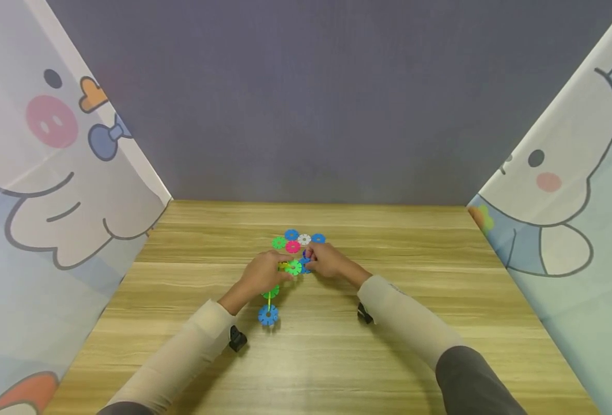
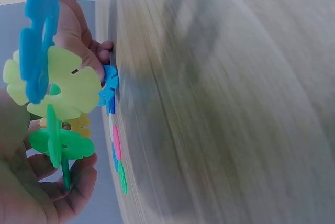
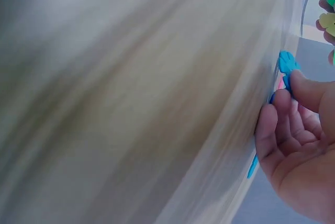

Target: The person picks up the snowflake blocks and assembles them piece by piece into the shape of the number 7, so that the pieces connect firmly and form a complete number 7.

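Left hand (image 1: 263, 273) grips a chain of linked discs (image 2: 76, 85), trailing toward 6 o'clock; right hand (image 1: 329, 261) pinches a blue disc (image 3: 287, 62), not yet joined. Flat discs (image 1: 293, 246) at 12 o'clock lie unlinked.

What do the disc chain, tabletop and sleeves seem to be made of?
Disc chain: probably plastic, smooth; thin, evenly coloured, clean-edged notched pieces. Tabletop: wood or wood-look laminate, faintly glossy; streaky grain and a soft bright patch. Sleeves: likely fabric, matte; soft creases.
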Motion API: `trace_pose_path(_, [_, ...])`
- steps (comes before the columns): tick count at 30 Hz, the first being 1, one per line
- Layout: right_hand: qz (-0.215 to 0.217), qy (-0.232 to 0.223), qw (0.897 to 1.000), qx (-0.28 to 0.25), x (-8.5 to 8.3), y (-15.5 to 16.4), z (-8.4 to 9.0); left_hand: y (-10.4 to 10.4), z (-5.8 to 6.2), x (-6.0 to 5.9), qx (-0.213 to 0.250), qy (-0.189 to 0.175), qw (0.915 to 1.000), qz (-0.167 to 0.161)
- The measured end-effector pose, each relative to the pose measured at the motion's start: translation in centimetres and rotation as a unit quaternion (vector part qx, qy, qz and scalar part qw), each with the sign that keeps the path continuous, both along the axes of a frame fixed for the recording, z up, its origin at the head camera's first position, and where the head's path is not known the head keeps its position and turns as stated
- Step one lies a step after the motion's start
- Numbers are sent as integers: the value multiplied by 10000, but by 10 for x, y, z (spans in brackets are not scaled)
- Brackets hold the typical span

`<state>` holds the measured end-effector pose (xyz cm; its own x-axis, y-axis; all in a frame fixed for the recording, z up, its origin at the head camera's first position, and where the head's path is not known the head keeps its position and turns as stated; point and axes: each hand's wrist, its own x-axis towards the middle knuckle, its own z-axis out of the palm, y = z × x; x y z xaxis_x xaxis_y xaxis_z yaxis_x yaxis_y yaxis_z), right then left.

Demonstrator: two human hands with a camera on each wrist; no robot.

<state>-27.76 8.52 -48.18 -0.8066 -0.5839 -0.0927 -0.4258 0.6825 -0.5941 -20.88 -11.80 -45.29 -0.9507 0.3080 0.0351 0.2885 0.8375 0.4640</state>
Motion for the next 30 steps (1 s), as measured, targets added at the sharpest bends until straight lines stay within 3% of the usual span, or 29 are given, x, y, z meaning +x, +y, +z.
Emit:
trace_pose_path(15, [278, 877, 9957, -111, 12, 21, 4, 0, 0, -2, 197, -140, 9997, -24])
trace_pose_path(30, [428, 1199, 9917, -155, 21, 29, 8, 6, 1, -6, 141, -142, 9998, -34])
